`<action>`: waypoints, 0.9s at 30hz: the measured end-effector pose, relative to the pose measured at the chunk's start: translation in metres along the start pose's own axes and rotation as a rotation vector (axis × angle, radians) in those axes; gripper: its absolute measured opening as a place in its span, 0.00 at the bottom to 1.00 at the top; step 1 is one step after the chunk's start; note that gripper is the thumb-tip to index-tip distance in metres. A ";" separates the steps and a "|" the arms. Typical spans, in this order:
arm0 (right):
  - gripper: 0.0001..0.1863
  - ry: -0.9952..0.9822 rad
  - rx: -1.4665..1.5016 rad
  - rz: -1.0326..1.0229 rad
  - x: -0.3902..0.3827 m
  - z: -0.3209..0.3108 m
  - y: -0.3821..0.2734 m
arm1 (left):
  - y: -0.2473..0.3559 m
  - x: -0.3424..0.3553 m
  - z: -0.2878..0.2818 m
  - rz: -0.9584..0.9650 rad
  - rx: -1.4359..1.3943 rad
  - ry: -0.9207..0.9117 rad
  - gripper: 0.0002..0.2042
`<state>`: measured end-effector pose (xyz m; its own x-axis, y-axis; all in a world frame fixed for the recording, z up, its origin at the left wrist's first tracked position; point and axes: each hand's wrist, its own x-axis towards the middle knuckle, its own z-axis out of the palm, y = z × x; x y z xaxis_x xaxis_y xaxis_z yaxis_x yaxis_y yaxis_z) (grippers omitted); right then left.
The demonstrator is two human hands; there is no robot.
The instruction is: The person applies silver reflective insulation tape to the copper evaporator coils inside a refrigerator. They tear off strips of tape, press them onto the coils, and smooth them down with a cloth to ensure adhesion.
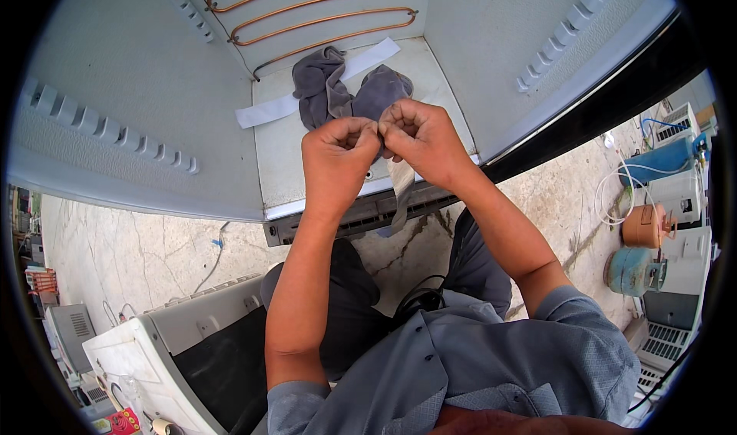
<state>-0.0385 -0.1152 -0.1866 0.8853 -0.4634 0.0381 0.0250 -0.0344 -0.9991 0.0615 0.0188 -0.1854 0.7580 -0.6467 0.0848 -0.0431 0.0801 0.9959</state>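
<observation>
The right hand pinches 1 pale strip, which hangs just below the grip. The left hand meets it fingertip to fingertip; whether it pinches too, I cannot tell. Just beyond the grip, bunched grey cloth overlaps a white band.

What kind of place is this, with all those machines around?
Probably an appliance repair yard. You can see copper pipes inside an open, fridge-like cabinet, plus gas cylinders and vented boxes over on the right.
</observation>
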 end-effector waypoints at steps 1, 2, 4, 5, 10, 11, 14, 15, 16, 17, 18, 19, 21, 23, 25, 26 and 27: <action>0.06 -0.002 -0.004 0.005 0.000 0.001 -0.001 | 0.000 0.000 0.000 0.002 -0.004 0.003 0.06; 0.07 -0.003 -0.008 0.010 -0.001 0.001 -0.002 | -0.001 0.000 -0.001 0.004 -0.002 0.000 0.06; 0.07 -0.003 -0.012 0.015 -0.002 0.001 -0.002 | -0.001 0.000 -0.001 0.008 0.000 -0.007 0.06; 0.07 -0.004 -0.011 0.014 -0.002 0.001 -0.002 | -0.001 0.000 -0.001 0.009 -0.007 -0.008 0.06; 0.07 0.014 -0.013 0.023 -0.003 0.003 -0.004 | -0.002 0.000 0.000 0.054 -0.040 0.006 0.05; 0.07 0.022 -0.012 0.017 -0.003 0.004 -0.004 | -0.002 0.001 0.001 0.057 -0.052 0.004 0.05; 0.06 0.038 -0.005 0.014 -0.003 0.005 -0.006 | -0.001 0.001 0.002 0.047 -0.062 0.003 0.05; 0.06 0.042 -0.001 0.015 -0.004 0.005 -0.006 | 0.000 0.000 0.002 0.033 -0.049 0.006 0.05; 0.06 0.047 0.003 0.019 -0.004 0.006 -0.007 | 0.002 -0.001 0.002 0.018 -0.036 0.009 0.05; 0.06 0.054 0.008 0.022 -0.004 0.006 -0.007 | 0.003 -0.002 0.002 0.020 -0.040 0.006 0.05; 0.06 0.060 0.013 0.026 -0.004 0.006 -0.007 | 0.004 -0.002 0.003 0.022 -0.044 0.003 0.05; 0.06 0.061 0.012 0.024 -0.004 0.006 -0.007 | 0.004 -0.002 0.003 0.023 -0.048 0.000 0.05; 0.06 0.062 0.013 0.020 -0.004 0.006 -0.005 | 0.003 -0.002 0.002 0.024 -0.043 0.000 0.05; 0.06 0.063 0.016 0.011 -0.004 0.006 -0.005 | 0.003 -0.002 0.002 0.029 -0.043 0.002 0.05; 0.06 0.061 0.019 0.005 -0.004 0.006 -0.004 | 0.004 -0.003 0.002 0.038 -0.048 0.004 0.05; 0.06 0.062 0.017 0.006 -0.004 0.006 -0.004 | 0.004 -0.003 0.002 0.034 -0.044 0.002 0.05; 0.05 0.064 0.015 0.007 -0.004 0.006 -0.004 | 0.003 -0.003 0.002 0.030 -0.041 -0.001 0.05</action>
<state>-0.0397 -0.1077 -0.1833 0.8543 -0.5189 0.0315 0.0260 -0.0179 -0.9995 0.0579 0.0190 -0.1822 0.7564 -0.6440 0.1143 -0.0389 0.1302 0.9907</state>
